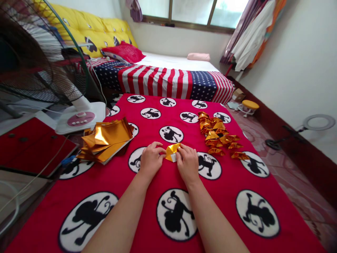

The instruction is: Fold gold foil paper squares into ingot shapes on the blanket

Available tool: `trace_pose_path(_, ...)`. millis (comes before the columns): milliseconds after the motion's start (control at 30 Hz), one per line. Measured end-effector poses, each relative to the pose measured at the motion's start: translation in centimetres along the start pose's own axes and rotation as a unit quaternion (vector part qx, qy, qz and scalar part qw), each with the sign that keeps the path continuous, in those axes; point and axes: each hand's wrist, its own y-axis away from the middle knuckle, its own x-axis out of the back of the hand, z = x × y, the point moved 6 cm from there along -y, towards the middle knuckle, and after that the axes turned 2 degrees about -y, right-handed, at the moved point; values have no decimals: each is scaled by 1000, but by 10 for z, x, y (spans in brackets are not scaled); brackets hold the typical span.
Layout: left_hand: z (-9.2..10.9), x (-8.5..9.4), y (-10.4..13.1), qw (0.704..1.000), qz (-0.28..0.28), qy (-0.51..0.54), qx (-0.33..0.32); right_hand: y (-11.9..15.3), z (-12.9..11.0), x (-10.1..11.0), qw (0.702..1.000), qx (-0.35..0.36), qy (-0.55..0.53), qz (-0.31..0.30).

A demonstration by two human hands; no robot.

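A small piece of gold foil paper (172, 151), partly folded with a pale patch showing, lies between my hands on the red cloth. My left hand (152, 158) has its fingers curled and pinches the paper's left corner. On the opposite side, my right hand (188, 161) grips the right edge with thumb and fingers. To the left sits an uneven stack of gold foil sheets (113, 135), some with white undersides. Over on the right, several folded gold paper ingots (214, 131) are grouped in loose rows.
The red cloth (226, 218) with monkey prints covers the table. An electric fan (81, 116) stands close at the left. Beyond the table is a bed with a striped, starred cover (158, 80). A yellow stool (250, 104) and a ring light (318, 122) stand to the right.
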Motion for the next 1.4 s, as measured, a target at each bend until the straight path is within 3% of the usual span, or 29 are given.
trace_pose_path(133, -11, 7, -3, 999, 21, -22, 31, 1, -1, 8, 999, 7, 14, 33)
trace_pose_path(367, -23, 9, -5, 998, 28, 2, 50, -2, 0, 11, 999, -2, 32, 22)
trace_pose_path(567, -19, 0, -7, 999, -6, 36, 8, -11, 1, 5, 999, -22, 48, 9)
trace_pose_path(833, -14, -2, -6, 999, -9, 32, 11, -16, 10, -2, 998, -60, 30, 1)
trace_pose_path(1033, -17, -1, -5, 1000, 10, 14, 25, -9, 11, 0, 999, -35, 4, -3)
trace_pose_path(1400, -11, -1, -3, 1000, -10, -20, 19, -3, 6, 6, 999, -33, -20, -1)
